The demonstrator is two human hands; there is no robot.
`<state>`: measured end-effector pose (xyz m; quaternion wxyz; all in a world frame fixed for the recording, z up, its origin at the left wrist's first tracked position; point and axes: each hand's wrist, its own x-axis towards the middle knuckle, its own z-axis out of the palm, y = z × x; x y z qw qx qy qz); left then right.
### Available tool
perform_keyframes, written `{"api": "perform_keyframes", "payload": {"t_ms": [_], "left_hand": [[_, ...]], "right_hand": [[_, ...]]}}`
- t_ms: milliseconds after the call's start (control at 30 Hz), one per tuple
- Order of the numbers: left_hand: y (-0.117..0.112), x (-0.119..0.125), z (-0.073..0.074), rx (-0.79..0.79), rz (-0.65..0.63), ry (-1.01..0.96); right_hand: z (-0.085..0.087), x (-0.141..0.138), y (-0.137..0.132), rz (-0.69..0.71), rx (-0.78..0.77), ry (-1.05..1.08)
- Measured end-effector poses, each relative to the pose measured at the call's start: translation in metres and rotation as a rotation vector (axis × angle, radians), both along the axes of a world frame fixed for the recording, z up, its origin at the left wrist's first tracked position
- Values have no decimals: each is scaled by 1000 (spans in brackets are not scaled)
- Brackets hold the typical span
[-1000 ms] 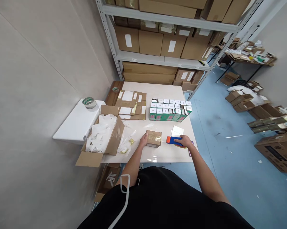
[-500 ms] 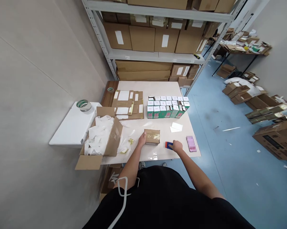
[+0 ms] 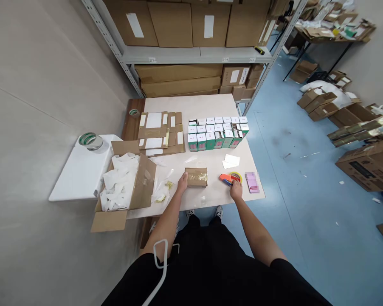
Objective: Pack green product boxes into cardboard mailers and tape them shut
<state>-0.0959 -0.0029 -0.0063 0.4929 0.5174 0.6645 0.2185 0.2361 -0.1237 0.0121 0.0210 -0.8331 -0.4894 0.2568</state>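
At the left edge of the surface, an open carton full of white paper; then, just beside, a clear plastic bag, soft and crumpled. Next, the left hand, partly curled on the left end of a small cardboard box, with some fingertips hidden. Box flat on the surface, near the front edge, with shiny tape on top. Probably light and rather stiff, judging by the small size and straight walls; contents not visible, so impossible to tell how fragile. Perhaps slippery on the taped top; better to grip by the left and right ends, without pressing the middle. Further right, the right hand, apparently closed on the near part of an orange-and-blue tape dispenser: likely rigid, best held by the handle.
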Motion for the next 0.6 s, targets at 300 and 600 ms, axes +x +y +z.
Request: {"api": "perform_keyframes", "payload": {"t_ms": [300, 600], "left_hand": [[-2, 2, 6, -20, 1, 18], [13, -1, 12, -79, 3, -101]], "right_hand": [[17, -55, 25, -134, 122, 151], [34, -165, 51, -162, 199, 561]]}}
